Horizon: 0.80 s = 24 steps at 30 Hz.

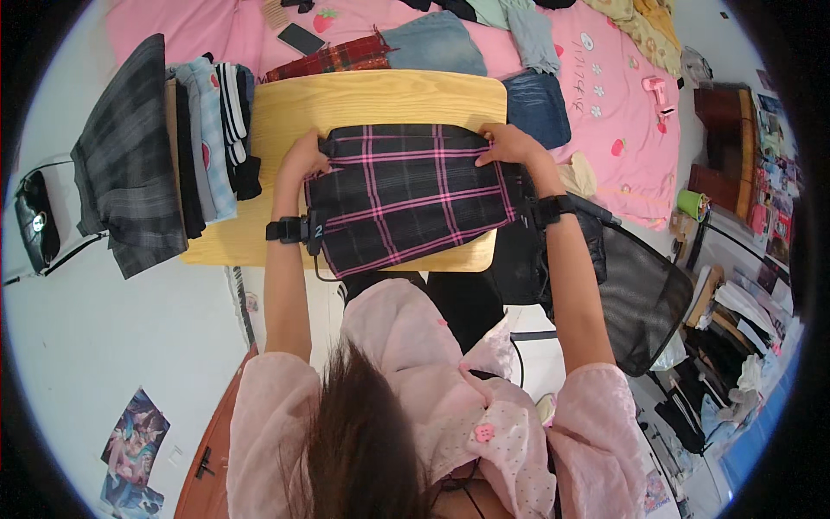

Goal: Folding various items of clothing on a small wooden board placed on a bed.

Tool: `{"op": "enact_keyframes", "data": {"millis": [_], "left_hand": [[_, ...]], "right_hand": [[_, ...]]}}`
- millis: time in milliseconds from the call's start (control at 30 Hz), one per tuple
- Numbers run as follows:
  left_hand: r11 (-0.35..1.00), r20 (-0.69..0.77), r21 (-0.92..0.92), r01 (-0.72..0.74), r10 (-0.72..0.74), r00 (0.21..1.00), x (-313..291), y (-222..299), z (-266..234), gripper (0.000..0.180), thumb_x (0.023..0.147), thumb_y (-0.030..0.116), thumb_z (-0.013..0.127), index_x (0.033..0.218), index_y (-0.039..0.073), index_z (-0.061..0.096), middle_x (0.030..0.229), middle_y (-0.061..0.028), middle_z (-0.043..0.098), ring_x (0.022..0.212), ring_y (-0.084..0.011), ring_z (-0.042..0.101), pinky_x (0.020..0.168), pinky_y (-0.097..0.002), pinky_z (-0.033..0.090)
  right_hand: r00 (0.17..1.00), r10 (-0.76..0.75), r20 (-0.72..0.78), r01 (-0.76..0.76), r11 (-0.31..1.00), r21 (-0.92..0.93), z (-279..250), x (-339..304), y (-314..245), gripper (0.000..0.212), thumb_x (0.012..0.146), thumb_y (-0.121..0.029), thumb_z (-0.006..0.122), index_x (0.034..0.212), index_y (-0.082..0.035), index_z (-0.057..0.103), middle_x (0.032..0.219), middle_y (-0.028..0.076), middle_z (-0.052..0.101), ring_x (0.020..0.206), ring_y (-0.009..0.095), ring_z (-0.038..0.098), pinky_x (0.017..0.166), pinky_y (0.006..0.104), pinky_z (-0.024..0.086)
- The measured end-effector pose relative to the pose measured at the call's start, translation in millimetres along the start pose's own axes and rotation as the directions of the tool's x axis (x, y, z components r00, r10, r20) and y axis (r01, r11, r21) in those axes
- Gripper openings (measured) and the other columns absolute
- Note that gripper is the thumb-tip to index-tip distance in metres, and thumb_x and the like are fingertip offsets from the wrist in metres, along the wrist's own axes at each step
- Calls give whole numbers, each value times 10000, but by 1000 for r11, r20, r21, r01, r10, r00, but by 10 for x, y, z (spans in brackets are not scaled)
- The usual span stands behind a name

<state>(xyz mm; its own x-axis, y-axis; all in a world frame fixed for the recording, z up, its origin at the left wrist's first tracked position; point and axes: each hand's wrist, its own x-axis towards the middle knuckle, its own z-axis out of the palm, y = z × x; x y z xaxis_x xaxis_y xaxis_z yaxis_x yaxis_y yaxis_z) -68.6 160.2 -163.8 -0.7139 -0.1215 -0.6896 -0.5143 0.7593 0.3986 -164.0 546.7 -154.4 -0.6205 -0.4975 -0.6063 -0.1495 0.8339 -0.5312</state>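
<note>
A black plaid skirt (406, 195) with pink lines lies over the near part of a wooden table (380, 95), its lower edge reaching the table's front. At the skirt's far left corner, my left hand (304, 157) grips the cloth between thumb and fingers. My right hand (512, 147) pinches the far right corner the same way. Between the two hands the skirt's far edge runs nearly straight. A black band with a small device circles each of my wrists.
Left on the table stands a row of folded clothes (207, 138), with a grey plaid garment (130, 164) hanging beside it. Beyond is a pink bed (605, 130) holding folded jeans (536, 108), a red plaid cloth (333, 59) and a phone (301, 39). A black mesh chair (640, 294) stands right.
</note>
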Motion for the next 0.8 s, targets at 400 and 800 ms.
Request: {"op": "enact_keyframes", "data": {"millis": [400, 800], "left_hand": [[990, -512, 41, -132, 134, 849, -92, 168, -52, 401, 663, 82, 692, 1050, 73, 590, 1014, -181, 633, 989, -353, 584, 836, -431, 448], [714, -772, -236, -659, 274, 574, -263, 194, 183, 586, 781, 19, 596, 1320, 36, 368, 1327, -165, 428, 1198, -323, 453, 1028, -381, 342]], "right_hand": [[939, 282, -198, -98, 769, 632, 20, -341, 30, 502, 714, -357, 767, 1022, 3, 598, 924, 75, 644, 791, 130, 586, 667, 257, 466], [924, 113, -365, 98, 854, 512, 124, -839, -233, 410, 805, -204, 681, 1111, 43, 567, 991, 101, 649, 898, 135, 584, 784, 277, 461]]}}
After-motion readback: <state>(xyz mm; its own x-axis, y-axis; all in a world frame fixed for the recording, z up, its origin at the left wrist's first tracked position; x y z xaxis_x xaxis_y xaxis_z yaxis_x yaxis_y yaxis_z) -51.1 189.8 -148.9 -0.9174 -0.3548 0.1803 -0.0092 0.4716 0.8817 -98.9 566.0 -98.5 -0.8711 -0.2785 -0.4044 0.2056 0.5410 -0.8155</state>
